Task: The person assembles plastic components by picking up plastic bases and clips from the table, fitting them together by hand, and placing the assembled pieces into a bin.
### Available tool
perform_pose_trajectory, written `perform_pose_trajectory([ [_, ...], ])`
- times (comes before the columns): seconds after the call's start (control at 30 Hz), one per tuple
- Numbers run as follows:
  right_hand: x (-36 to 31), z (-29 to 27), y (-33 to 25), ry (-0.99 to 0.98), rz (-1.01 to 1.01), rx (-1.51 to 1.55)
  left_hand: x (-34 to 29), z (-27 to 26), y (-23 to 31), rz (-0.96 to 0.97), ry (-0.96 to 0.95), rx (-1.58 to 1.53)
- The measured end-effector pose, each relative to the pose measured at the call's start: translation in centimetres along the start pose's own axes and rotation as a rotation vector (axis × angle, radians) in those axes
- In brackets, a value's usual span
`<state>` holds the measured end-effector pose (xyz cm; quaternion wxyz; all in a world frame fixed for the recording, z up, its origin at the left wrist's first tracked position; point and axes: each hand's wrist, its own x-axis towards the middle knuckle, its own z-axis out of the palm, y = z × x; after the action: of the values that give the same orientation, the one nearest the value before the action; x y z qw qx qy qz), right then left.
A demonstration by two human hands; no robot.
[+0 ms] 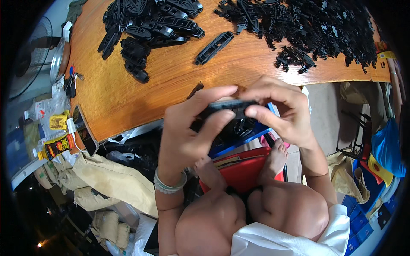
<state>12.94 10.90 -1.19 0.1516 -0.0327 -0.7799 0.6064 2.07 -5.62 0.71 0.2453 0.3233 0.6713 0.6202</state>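
Just above the table's near edge, my left hand (184, 128) and my right hand (287, 106) hold a dark, long plastic part (232, 105) between them. The thumb and fingers of each hand pinch one end of it, and its details are blurred. Below sits a blue bin (230, 147) with black parts in it, partly hidden by my hands. A single long black plastic frame (214, 48) lies farther off on the wooden table (171, 68). Close to my left fingers, a small dark piece (195, 90) rests near the table edge.
Similar black plastic frames (149, 30) are heaped at the far left. A wide pile of small black clips (307, 32) covers the far right. A red stool (239, 168) stands between my legs; sacks (115, 181) lie at left. A fan (32, 57) stands beyond the table's left side.
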Motion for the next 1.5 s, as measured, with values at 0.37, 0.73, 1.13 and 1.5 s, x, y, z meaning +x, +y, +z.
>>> perform_pose_trajectory([
  [0.37,1.3,5.2,1.3,0.090,-0.376,-0.572,2.8,-3.8,-1.0,0.100,0.474,0.114],
  [0.73,2.0,2.9,3.2,0.396,-0.310,-0.419,8.2,-0.3,-3.8,0.436,0.028,0.767],
  [1.13,0.1,1.4,1.2,0.388,0.016,0.106,3.6,1.0,-2.0,-0.113,-0.205,-0.359],
  [1.5,0.6,1.0,1.3,0.409,-0.274,-0.466,2.6,1.1,-1.9,-0.179,-0.106,-0.233],
])
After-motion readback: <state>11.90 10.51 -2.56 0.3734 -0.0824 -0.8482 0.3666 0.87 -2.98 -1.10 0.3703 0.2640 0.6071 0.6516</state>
